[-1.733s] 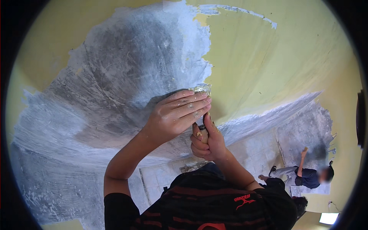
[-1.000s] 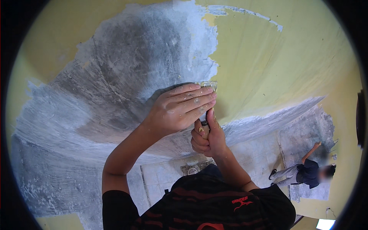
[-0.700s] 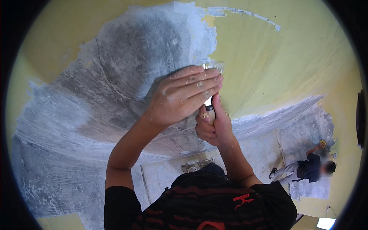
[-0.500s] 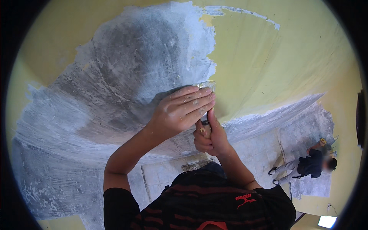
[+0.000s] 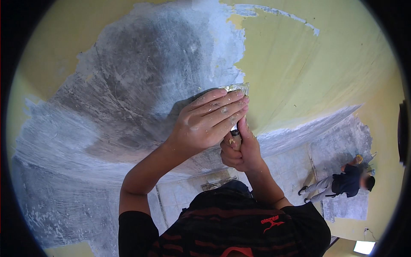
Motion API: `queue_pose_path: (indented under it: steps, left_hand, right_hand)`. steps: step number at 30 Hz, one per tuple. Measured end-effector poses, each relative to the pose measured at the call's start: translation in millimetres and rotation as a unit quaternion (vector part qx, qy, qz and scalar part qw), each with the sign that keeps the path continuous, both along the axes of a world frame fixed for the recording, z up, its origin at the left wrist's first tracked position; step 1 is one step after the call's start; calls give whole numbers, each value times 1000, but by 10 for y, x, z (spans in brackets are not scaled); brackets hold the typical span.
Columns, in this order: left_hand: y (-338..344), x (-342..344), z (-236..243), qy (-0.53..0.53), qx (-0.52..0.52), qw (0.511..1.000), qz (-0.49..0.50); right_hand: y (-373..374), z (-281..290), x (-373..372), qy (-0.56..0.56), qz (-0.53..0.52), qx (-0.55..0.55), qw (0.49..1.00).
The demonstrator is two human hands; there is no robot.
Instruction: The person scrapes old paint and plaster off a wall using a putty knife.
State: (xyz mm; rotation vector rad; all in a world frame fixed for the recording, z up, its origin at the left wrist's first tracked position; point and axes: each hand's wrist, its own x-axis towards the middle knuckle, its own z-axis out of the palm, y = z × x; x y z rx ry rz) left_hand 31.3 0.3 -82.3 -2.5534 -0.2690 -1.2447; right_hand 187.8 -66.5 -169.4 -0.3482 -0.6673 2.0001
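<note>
A scraper point(image 5: 242, 87) with a wide metal blade and a light brown handle is against the wall, right at the ragged border between yellow paint point(image 5: 295, 73) and the stripped grey surface point(image 5: 141, 64). My right hand point(image 5: 245, 150) is closed around its handle from below. Across the blade lies my left hand point(image 5: 207, 118), its fingers stretched out flat and close together, covering most of the metal. Pale flecks dot the fingers. Only the blade's upper edge and corner show past the fingertips.
Another person point(image 5: 349, 182) in dark clothes works at the wall on the far right. A pale tiled floor point(image 5: 282, 171) runs below the wall. At the lower right is a bright rectangle point(image 5: 364, 247); a dark object point(image 5: 402, 132) sits at the right rim.
Both hands and the scraper have moved a little up and to the right along the paint's edge. The view has shifted slightly too. My grip looks the same.
</note>
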Motion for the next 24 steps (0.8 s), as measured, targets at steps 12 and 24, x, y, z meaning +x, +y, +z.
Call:
queue_pose_path:
  steps: [12,24]
  left_hand:
    - [-85,-122,-249,28,-50,998,28]
    - [-109,-69,-239,41,-14,998,42]
  right_hand:
    - [-143,-53,-90,-91,-21,-54,994]
    - [-169,-97,-38,-44,8,-35,998]
